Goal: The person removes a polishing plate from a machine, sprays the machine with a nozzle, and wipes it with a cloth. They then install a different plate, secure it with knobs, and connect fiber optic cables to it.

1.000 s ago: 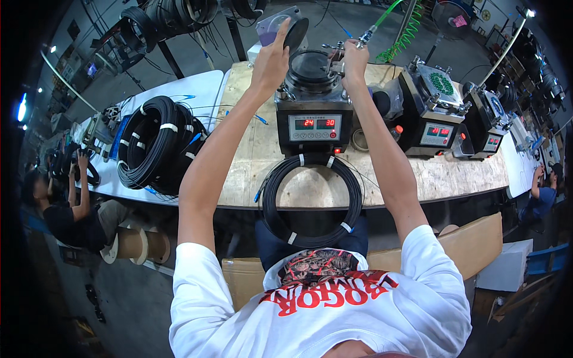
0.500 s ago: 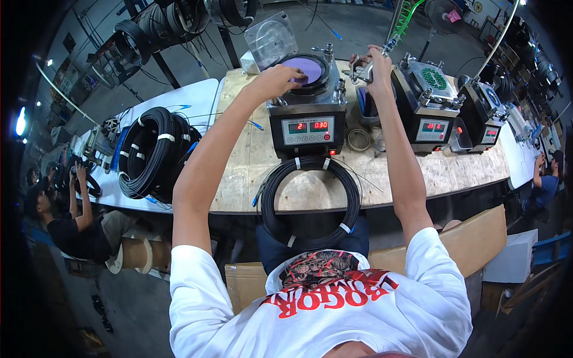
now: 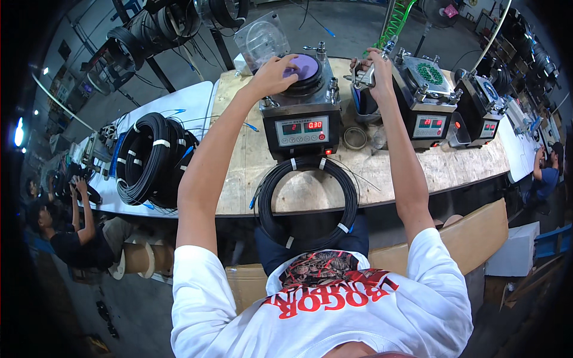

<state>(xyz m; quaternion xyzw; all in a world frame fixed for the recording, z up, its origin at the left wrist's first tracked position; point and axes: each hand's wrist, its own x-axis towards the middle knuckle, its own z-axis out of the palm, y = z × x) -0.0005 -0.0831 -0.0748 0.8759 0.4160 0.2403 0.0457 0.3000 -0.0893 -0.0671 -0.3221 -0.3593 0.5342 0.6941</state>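
My left hand (image 3: pixel 278 75) reaches over a round purple disc (image 3: pixel 305 67) on top of the nearest polishing machine (image 3: pixel 306 131). Its fingers are apart, over the disc's left side; whether they press on it I cannot tell. A clear square cover (image 3: pixel 261 39) stands tilted up behind that hand. To the right of the machine, my right hand (image 3: pixel 380 70) is wrapped round a metal air blow gun (image 3: pixel 365 76), whose nozzle points left toward the disc. A green coiled hose (image 3: pixel 395 27) hangs above the gun.
A tied coil of black cable (image 3: pixel 267 200) overhangs the table's front edge before me. More black coils (image 3: pixel 149 158) stand at left. Two similar machines (image 3: pixel 431 122) (image 3: pixel 486 119) are at right. A container (image 3: pixel 365 106) and a tape-like ring (image 3: pixel 354 138) sit between. People work at both sides.
My left hand's fingers have spread and shifted left on the purple disc. The right hand keeps the blow gun at nearly the same place. The view has turned slightly.
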